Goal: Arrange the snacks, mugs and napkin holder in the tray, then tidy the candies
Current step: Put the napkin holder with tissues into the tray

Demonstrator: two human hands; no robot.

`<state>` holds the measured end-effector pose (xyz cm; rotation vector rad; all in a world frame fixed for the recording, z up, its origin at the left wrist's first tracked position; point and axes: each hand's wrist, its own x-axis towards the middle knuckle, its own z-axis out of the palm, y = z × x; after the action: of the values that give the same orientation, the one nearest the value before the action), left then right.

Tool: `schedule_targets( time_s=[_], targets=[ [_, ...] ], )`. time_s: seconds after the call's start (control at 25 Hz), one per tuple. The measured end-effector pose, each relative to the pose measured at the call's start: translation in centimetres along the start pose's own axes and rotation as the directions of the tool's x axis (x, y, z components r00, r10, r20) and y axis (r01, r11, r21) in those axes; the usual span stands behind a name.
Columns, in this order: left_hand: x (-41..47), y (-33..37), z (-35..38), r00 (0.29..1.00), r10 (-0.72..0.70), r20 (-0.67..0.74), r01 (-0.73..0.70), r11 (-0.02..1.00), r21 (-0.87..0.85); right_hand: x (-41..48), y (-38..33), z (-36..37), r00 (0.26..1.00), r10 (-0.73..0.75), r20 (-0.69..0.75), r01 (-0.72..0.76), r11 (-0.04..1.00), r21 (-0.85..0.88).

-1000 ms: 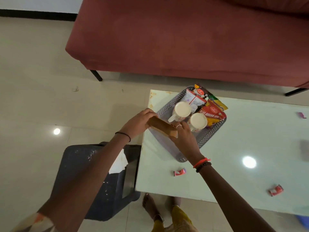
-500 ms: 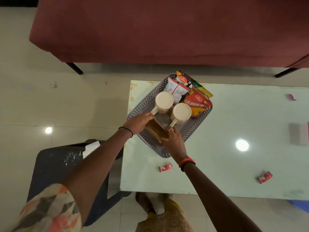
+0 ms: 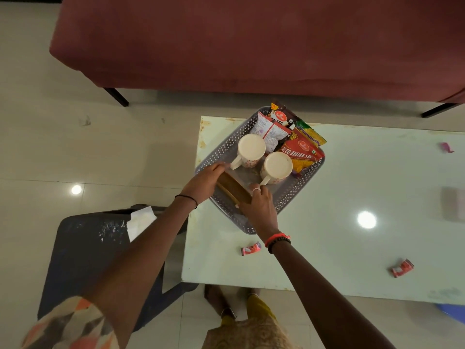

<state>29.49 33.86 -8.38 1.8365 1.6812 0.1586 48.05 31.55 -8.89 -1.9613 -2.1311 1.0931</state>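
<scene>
**Q:** Head view: where's the task at?

**A:** Snacks and mugs are in. Your tray [image 3: 293, 196] sits centre frame on the surface [image 3: 339, 248]. The upper mug [image 3: 251, 148] and lower mug [image 3: 276, 165] are mid-tray, with packets stacked at its upper end. The napkin holder [image 3: 232, 188] is at the tray's lower-left end, inside the rim. I can't tell if it's bottomed out.

**Q:** Grips?

**A:** Your left grip [image 3: 206, 181] is curled on the holder's upper-left end and your right grip [image 3: 259, 207] is clamped on its lower-right end. Neither has let go, so I'd call that step nearly done, not done.

**Q:** What's left?

**A:** The candies. Three are loose on the surface: a red candy [image 3: 250, 248] just below the tray, a second red candy [image 3: 402, 267] at lower right, and a pink candy [image 3: 446, 147] at the far right edge. None are gathered.

**Q:** Any text?

**A:** The red packet [image 3: 302, 152] reads "ALOO BHUJIA SEV", with a "10/-" mark at its corner. The dark packet [image 3: 279, 117] behind it shows "…ALTED" under a red oval logo, but the logo wording is too small to read. The print on the white sachet [image 3: 273, 131] is unreadable.
</scene>
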Motion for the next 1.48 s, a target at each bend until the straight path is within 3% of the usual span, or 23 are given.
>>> schedule_targets(
  time_s=[0.08, 0.12, 0.2, 0.28, 0.32, 0.44, 0.52, 0.64, 0.8, 0.96, 1.08, 1.24, 1.36, 1.48],
  targets=[
    [-2.2, 0.0, -0.6, 0.962, -0.133, -0.239, 0.079, 0.971, -0.224, -0.9, -1.2, -0.1, 0.986, -0.063, -0.154, 0.082, 0.989, 0.126],
    [-3.6, -0.2, -0.7, 0.892, -0.264, -0.366, 0.125, 0.923, -0.363, -1.4, -2.1, 0.0, 0.972, -0.101, -0.21, 0.141, 0.973, 0.182],
    [-7.0, -0.8, -0.7, 0.629, -0.613, -0.477, 0.204, 0.723, -0.66, -2.4, -4.4, 0.9, 0.966, -0.158, -0.207, 0.21, 0.942, 0.263],
    [-10.5, -2.1, -0.3, 0.357, -0.836, -0.416, 0.224, 0.509, -0.831, -3.4, -6.8, 2.6, 0.978, -0.178, -0.11, 0.204, 0.925, 0.32],
    [-12.2, -2.9, 0.0, 0.278, -0.879, -0.387, 0.258, 0.457, -0.851, -3.7, -8.1, 3.6, 0.982, -0.182, -0.054, 0.189, 0.92, 0.342],
    [-16.4, -5.3, 1.0, 0.175, -0.934, -0.312, 0.556, 0.355, -0.751, -3.8, -12.3, 7.1, 0.973, -0.198, 0.122, 0.134, 0.907, 0.399],
    [-18.1, -6.4, 1.9, 0.134, -0.972, -0.195, 0.704, 0.232, -0.672, -3.5, -14.6, 9.5, 0.95, -0.175, 0.259, 0.071, 0.927, 0.368],
    [-19.8, -8.1, 3.3, 0.189, -0.981, -0.054, 0.808, 0.187, -0.559, -3.5, -16.4, 13.0, 0.897, -0.13, 0.422, 0.039, 0.975, 0.219],
    [-20.4, -10.2, 4.2, 0.26, -0.966, -0.001, 0.765, 0.207, -0.611, -2.9, -16.5, 16.1, 0.889, -0.109, 0.445, 0.071, 0.992, 0.101],
    [-20.0, -11.3, 3.9, 0.383, -0.923, 0.03, 0.679, 0.259, -0.687, -2.8, -16.1, 17.9, 0.894, -0.098, 0.438, 0.051, 0.992, 0.118],
    [-19.9, -11.0, 3.3, 0.424, -0.904, 0.057, 0.612, 0.239, -0.754, -3.0, -16.0, 18.0, 0.9, -0.059, 0.432, -0.05, 0.97, 0.236],
    [-19.3, -10.1, 2.2, 0.452, -0.883, 0.123, 0.512, 0.144, -0.847, -3.1, -15.6, 16.1, 0.891, -0.002, 0.453, -0.23, 0.86, 0.455],
    [-18.6, -9.0, 1.3, 0.482, -0.854, 0.195, 0.421, 0.031, -0.906, -2.8, -14.2, 13.2, 0.827, -0.014, 0.562, -0.373, 0.733, 0.569],
    [-17.2, -7.2, -0.2, 0.63, -0.744, 0.222, 0.247, -0.08, -0.966, -2.4, -12.7, 9.4, 0.747, -0.133, 0.651, -0.465, 0.595, 0.655]
  ],
)
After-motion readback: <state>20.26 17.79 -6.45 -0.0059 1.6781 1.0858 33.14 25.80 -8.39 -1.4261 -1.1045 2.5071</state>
